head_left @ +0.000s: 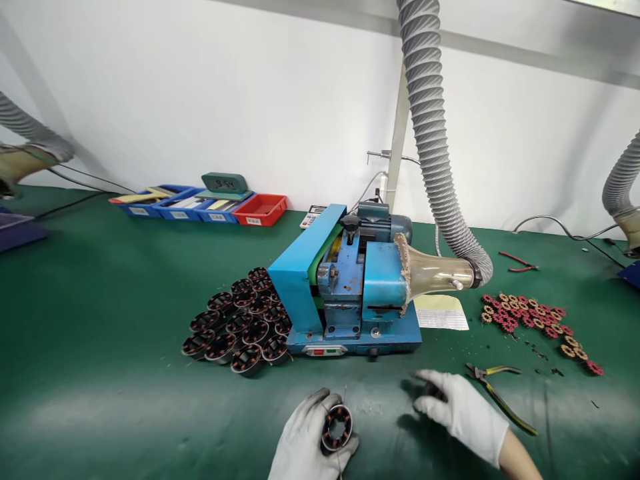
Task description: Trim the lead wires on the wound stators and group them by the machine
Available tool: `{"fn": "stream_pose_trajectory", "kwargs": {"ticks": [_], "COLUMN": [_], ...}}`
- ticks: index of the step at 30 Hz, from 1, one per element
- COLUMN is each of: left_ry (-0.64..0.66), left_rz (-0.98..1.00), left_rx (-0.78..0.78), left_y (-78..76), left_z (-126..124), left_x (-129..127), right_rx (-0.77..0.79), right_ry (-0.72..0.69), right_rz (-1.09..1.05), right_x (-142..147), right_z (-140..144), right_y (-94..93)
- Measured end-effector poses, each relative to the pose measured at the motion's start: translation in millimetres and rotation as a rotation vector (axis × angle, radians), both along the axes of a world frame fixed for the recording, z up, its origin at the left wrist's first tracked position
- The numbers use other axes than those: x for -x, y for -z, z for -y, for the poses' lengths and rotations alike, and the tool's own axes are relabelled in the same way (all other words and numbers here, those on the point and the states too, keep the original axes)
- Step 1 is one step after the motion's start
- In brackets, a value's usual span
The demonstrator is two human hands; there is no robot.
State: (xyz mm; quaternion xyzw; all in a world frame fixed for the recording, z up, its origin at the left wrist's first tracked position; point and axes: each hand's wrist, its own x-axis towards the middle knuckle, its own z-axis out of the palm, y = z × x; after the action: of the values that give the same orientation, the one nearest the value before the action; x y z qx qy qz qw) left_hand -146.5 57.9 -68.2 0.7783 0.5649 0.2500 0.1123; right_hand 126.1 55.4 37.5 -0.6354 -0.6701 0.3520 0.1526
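In my gloved left hand [314, 437] I hold a wound motor stator [337, 428], a ring with copper coils inside and thin wire ends sticking out. Its open face points up toward me. My gloved right hand [453, 403] hovers over the mat to the right, thumb and forefinger apart; the dark patch between them is blurred, and I make out nothing held. Diagonal cutters [500, 397] with yellow-green handles lie just beyond it. Straight ahead stands a blue belt-driven machine [345, 287], and several similar stators [240, 323] crowd against its left side.
Small red and tan toothed rings [525, 313] are spread at the right, near red-handled pliers [520, 262]. A grey hose [435, 120] runs down to the machine's nozzle. Blue bins [180, 205], a red bin [261, 210] and a clock [225, 183] stand by the wall.
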Motion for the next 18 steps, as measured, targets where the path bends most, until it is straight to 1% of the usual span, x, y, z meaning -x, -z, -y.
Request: {"fn": "stream_pose_trajectory", "kwargs": {"ticks": [1, 3, 7, 11, 16, 18], "left_ry": [-0.002, -0.011, -0.062, -0.130, -0.266, -0.327], "left_rz": [-0.009, -0.028, -0.074, -0.125, -0.173, -0.154], "left_rx": [0.003, -0.018, -0.118, -0.170, -0.129, -0.121], "left_y": [-0.5, 0.8, 9.5, 13.1, 7.5, 5.4], "left_z": [0.5, 1.6, 2.9, 2.8, 2.9, 3.4], "left_x": [0.1, 0.5, 2.7, 1.7, -7.7, -3.5], "right_rx": [0.036, 0.063, 0.012, -0.024, -0.073, -0.100], "right_ry": [-0.057, -0.093, -0.016, 0.006, 0.035, 0.053], "right_rz": [-0.017, -0.031, 0.036, 0.051, 0.056, 0.055], "right_x": [9.7, 28.5, 55.3, 62.8, 62.8, 63.8], "right_z": [1.2, 1.8, 1.5, 2.7, 4.0, 5.1], "right_y": [5.4, 16.9, 37.0, 43.4, 45.3, 48.7]}}
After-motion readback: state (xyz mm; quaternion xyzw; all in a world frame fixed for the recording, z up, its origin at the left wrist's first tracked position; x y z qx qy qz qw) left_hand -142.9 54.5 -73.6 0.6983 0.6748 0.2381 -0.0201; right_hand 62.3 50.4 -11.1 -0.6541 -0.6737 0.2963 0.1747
